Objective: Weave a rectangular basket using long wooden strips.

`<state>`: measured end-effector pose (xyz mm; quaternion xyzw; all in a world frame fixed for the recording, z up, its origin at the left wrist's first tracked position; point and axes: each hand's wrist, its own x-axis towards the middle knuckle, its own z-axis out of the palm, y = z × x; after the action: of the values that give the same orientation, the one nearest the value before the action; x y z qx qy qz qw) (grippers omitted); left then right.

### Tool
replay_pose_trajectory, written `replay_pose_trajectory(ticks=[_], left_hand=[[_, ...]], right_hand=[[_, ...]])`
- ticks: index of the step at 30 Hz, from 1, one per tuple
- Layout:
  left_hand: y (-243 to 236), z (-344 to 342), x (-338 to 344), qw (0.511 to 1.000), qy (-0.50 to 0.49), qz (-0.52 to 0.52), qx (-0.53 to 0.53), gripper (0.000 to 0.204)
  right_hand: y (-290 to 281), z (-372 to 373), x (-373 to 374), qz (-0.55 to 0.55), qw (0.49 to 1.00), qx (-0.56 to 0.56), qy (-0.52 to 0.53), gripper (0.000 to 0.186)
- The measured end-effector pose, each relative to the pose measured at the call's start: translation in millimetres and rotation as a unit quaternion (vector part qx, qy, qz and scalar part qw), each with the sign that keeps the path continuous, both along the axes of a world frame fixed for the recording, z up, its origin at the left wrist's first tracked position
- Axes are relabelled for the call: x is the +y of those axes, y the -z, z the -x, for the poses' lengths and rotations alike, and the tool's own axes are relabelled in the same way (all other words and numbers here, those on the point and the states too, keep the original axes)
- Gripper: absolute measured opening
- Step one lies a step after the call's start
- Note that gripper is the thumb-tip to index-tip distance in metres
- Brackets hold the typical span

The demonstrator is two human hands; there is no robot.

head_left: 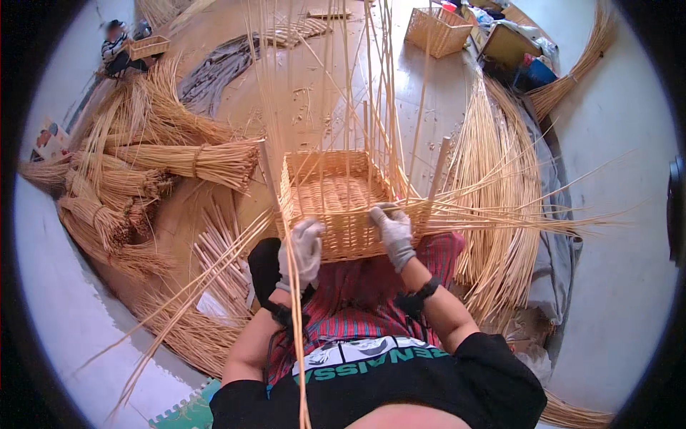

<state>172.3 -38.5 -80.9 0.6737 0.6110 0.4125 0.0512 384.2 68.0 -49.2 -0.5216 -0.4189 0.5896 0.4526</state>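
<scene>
A rectangular wicker basket (354,239) rests on my lap, its floor and walls woven from pale tan rods. Upright wicker stakes (348,93) rise from its far and right sides, and a thicker pole (439,168) stands at its right corner. My gloved left hand (306,250) is closed at the near left corner; what its fingers hold is hidden. Long loose rods (294,325) run past that hand toward me. With its fingers over the near rim, my gloved right hand (394,230) grips the basket. More loose weaving rods (507,214) stick out to the right.
Tied wicker bundles (204,163) are heaped on the left; a long spread of rods (493,200) lies on the right. Another basket (437,32) stands at the far right. A person (118,46) sits at the far left with a basket. Cut scraps litter the floor.
</scene>
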Motion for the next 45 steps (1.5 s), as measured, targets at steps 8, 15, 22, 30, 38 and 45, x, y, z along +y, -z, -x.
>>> replay_pose_trajectory(ticks=[8, 15, 22, 30, 38, 45], left_hand=[[-32.5, -28.6, 23.0, 0.968, -0.065, 0.166, 0.179, 0.076], [-34.2, -71.7, 51.8, 0.970, 0.025, 0.039, 0.237, 0.073], [-31.7, -107.9, 75.0, 0.954, -0.013, 0.159, 0.255, 0.080], [-45.8, -179.2, 104.6, 0.981, 0.085, 0.091, 0.151, 0.075], [-49.2, -187.0, 120.1, 0.937, 0.081, 0.253, 0.226, 0.077], [-10.6, -222.0, 120.9, 0.917, 0.134, 0.126, -0.354, 0.053]], right_hand=[[-35.4, 44.7, 63.1, -0.350, 0.891, -0.278, -0.084, 0.063], [-8.7, -47.1, 24.0, -0.155, 0.976, -0.148, 0.046, 0.031], [-36.3, -40.5, 82.4, -0.307, 0.951, -0.035, -0.014, 0.047], [-16.8, -116.0, 62.8, -0.415, 0.799, -0.416, 0.128, 0.041], [-46.4, -166.6, 96.2, -0.221, 0.957, 0.060, 0.176, 0.055], [-47.4, -114.0, 4.9, -0.323, 0.935, -0.079, -0.122, 0.056]])
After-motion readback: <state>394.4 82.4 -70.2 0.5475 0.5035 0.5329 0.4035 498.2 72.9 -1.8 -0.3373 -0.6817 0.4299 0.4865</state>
